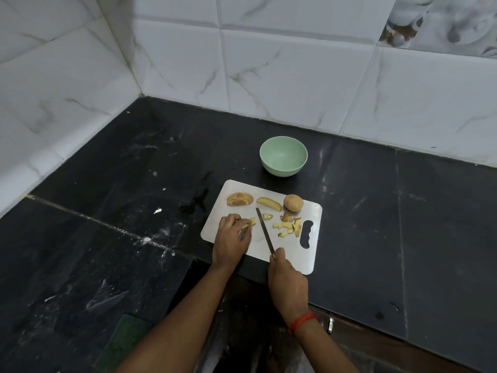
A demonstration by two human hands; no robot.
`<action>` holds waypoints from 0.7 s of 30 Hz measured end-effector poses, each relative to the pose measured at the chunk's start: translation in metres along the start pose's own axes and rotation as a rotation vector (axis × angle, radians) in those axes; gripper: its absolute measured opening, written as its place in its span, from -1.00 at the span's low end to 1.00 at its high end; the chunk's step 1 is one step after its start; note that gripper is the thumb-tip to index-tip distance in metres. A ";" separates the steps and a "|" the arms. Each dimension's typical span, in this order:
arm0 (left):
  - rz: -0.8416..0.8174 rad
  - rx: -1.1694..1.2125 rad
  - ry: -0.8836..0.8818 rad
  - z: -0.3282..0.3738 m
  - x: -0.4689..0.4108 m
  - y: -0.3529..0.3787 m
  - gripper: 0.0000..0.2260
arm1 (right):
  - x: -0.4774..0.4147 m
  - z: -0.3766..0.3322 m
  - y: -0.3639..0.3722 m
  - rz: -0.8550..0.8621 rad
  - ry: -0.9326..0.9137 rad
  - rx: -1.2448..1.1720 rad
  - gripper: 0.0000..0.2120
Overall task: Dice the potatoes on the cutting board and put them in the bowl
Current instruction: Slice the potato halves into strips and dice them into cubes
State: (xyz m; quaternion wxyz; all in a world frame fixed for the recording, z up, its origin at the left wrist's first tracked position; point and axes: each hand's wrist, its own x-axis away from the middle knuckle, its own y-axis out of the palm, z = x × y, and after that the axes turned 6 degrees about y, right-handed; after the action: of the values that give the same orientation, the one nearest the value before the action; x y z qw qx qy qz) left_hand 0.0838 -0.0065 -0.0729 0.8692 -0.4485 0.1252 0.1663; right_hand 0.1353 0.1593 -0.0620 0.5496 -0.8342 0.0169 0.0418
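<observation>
— Hands first: what is held by each?
— A potato strip (251,221) is pinned to the cutting board (290,254) under the curled fingers of the left hand (232,239). A knife (265,230) is gripped by the right hand (287,284) at the board's near edge, and its blade is pointed across the board's middle.
— And the other potatoes?
— Diced pieces (289,227) are heaped beside the board's handle slot. A whole potato (293,202), a wedge (269,204) and fanned slices (239,199) are lined along its far edge. The bowl (283,156) is set just beyond the board.
— What is hidden?
— The knife handle is covered by the fist, and most of the strip by fingers. Blade contact with the board cannot be told.
</observation>
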 end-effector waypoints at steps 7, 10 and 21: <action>0.043 -0.227 0.256 0.001 0.002 0.007 -0.86 | -0.001 0.002 0.000 0.041 -0.018 -0.014 -0.83; 0.047 -0.287 0.257 0.000 0.002 0.005 -0.85 | 0.001 0.004 0.003 0.032 -0.032 -0.004 -0.83; -0.042 -0.115 0.084 0.001 0.003 0.001 -0.80 | -0.001 0.004 0.002 0.013 -0.035 0.004 -0.80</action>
State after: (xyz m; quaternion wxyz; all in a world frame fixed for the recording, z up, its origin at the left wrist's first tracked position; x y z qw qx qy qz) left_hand 0.0857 -0.0047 -0.0742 0.8392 -0.5070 0.1422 0.1358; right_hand 0.1338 0.1618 -0.0652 0.5511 -0.8322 0.0127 0.0599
